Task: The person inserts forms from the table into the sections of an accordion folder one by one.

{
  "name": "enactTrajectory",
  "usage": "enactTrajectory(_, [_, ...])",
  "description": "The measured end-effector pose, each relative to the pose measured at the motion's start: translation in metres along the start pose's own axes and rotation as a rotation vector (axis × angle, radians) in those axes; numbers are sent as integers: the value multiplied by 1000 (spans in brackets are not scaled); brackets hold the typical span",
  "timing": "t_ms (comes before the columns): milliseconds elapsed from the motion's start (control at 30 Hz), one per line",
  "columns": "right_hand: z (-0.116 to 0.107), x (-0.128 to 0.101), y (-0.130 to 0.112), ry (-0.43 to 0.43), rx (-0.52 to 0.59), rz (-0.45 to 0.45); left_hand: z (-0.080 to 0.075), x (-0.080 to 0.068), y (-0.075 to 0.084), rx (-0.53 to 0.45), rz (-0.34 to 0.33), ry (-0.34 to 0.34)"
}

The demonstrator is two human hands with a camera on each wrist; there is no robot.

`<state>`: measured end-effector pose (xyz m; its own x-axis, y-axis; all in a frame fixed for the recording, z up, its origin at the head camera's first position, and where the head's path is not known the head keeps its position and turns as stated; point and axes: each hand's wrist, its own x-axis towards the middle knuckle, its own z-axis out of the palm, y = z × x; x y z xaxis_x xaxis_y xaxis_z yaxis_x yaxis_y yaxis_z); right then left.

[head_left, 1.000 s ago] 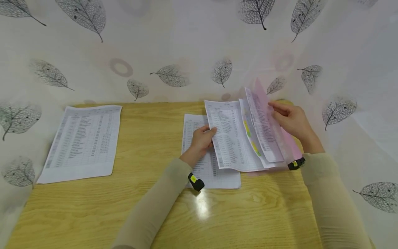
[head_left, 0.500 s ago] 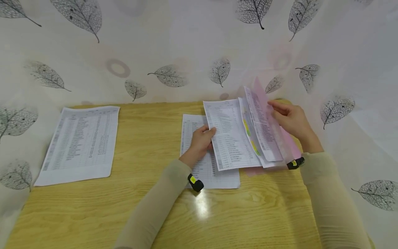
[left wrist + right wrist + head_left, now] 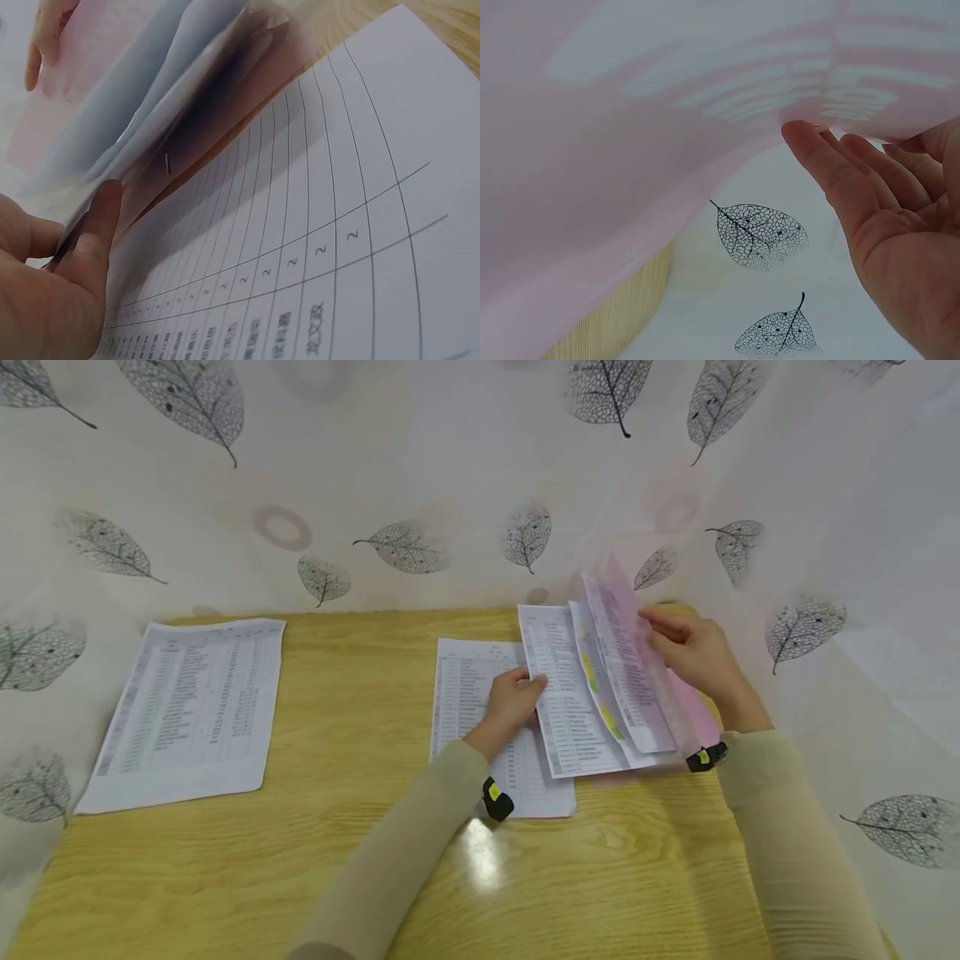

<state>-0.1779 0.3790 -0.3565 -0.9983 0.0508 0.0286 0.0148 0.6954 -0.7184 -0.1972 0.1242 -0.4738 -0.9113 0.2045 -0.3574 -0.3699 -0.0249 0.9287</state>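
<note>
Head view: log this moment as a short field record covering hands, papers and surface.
left hand: left hand pinches the edge of the front sheet of the folder's papers
right hand: right hand props up the pink folder with straight fingers
under the hands: flat printed sheet lying on the table
set apart: paper stack at the table's left
surface: wooden table
surround: leaf-print cloth

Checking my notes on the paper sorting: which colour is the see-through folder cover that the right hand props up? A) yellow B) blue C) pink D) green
C: the right hand props up a pink folder cover behind the printed sheets.
</note>
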Motion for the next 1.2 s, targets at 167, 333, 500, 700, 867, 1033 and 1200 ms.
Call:
enactTrajectory(167, [1, 0, 0, -7, -9, -40, 3, 3, -2, 21, -8, -13])
enactTrajectory(333, [0, 0, 1, -41, -15, -116, 5, 5, -3, 11, -4, -36])
enactTrajectory(500, [-2, 1, 2, -67, -7, -123, 6, 6, -3, -4, -9, -43])
enactTrajectory(700, [-4, 1, 2, -64, -22, -101, 9, 5, 0, 17, -29, -52])
enactTrajectory(867, [-4, 0, 1, -47, -37, -71, 17, 4, 3, 44, -44, -74])
enactTrajectory(1033, [-2, -2, 0, -31, -39, -63, 26, 5, 3, 58, -52, -85])
enactTrajectory(1200, [-2, 0, 2, -30, -35, -74, 29, 6, 3, 54, -37, -86])
